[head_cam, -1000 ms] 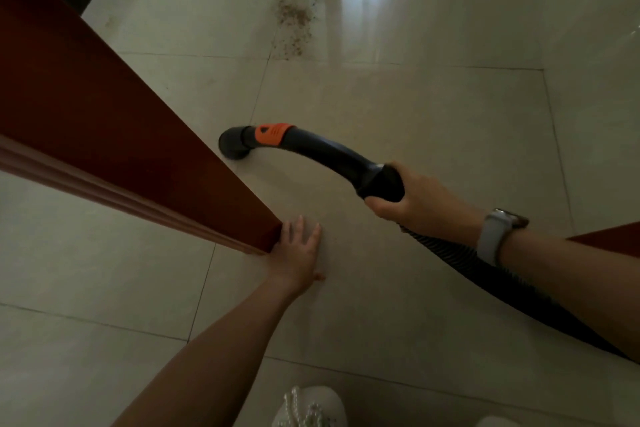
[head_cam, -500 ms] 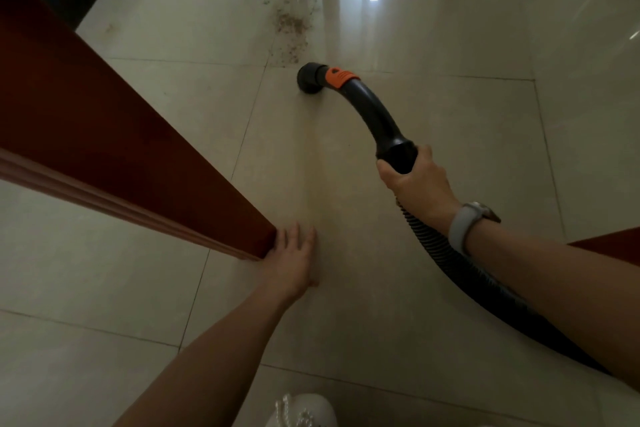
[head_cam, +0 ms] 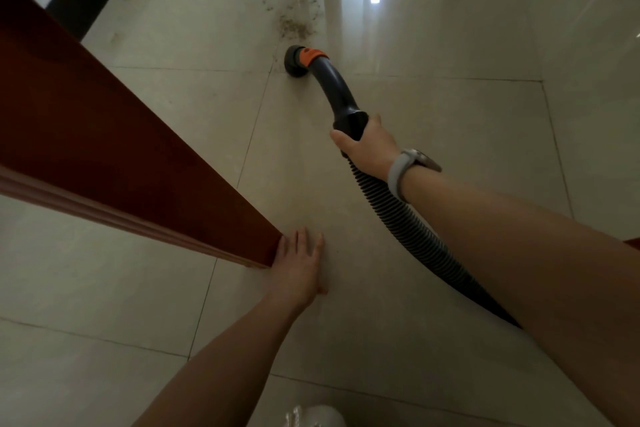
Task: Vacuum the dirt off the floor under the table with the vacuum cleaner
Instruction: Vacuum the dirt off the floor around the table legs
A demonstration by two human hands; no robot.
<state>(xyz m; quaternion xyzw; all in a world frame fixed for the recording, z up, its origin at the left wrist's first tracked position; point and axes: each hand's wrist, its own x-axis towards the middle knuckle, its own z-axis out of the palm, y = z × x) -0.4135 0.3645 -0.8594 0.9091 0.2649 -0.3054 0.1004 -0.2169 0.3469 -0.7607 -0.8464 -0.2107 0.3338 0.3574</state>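
Gripping the vacuum hose (head_cam: 349,121) in my right hand (head_cam: 369,146), left hand (head_cam: 299,263) flat on the floor (head_cam: 450,149), I should slide the nozzle (head_cam: 296,61) onward into the dirt (head_cam: 294,26) just beyond, keeping it low.

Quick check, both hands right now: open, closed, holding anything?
Left hand: open, flat on the floor, holding nothing.
Right hand: closed around the vacuum hose handle.

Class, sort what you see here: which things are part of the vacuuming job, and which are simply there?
Part of the job:
- vacuum nozzle, mouth near the floor
- ribbed hose
- right hand, gripping the handle
- dirt, just beyond the nozzle
- tiled floor

Simply there:
- left hand, flat on the floor
- red-brown wooden panel
- wristwatch
- white shoe
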